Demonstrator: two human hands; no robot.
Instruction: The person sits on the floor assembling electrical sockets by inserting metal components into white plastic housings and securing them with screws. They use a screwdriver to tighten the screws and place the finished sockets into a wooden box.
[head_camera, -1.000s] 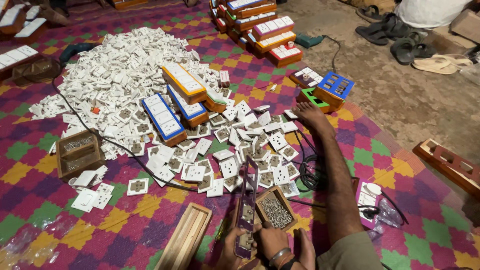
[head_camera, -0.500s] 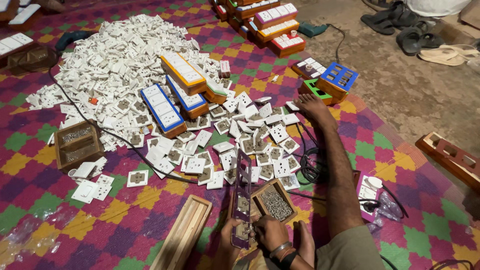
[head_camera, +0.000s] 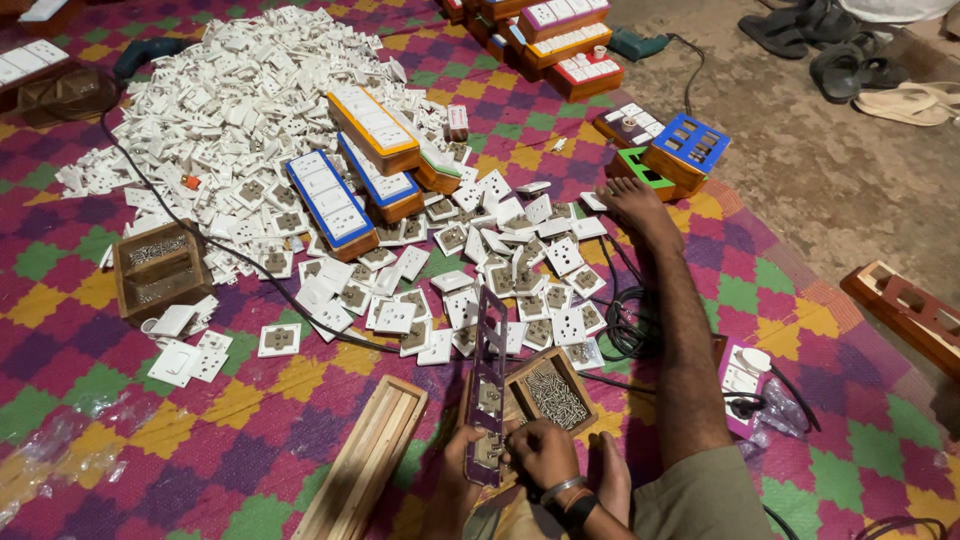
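Plate (head_camera: 487, 385) now held more upright, bottom centre. Left hand (head_camera: 452, 490) and right hand (head_camera: 540, 452) both closed on its lower end. Risk: tilting plate knocks screw box (head_camera: 549, 392) just beside, spilling screws.

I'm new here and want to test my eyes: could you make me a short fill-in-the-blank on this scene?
1. Both hands, left hand and right hand, hold a long purple ___ with cut-outs.
2. The small wooden box beside the hands is full of ___.
3. The big heap on the mat is coloured ___.

Missing words: frame; screws; white
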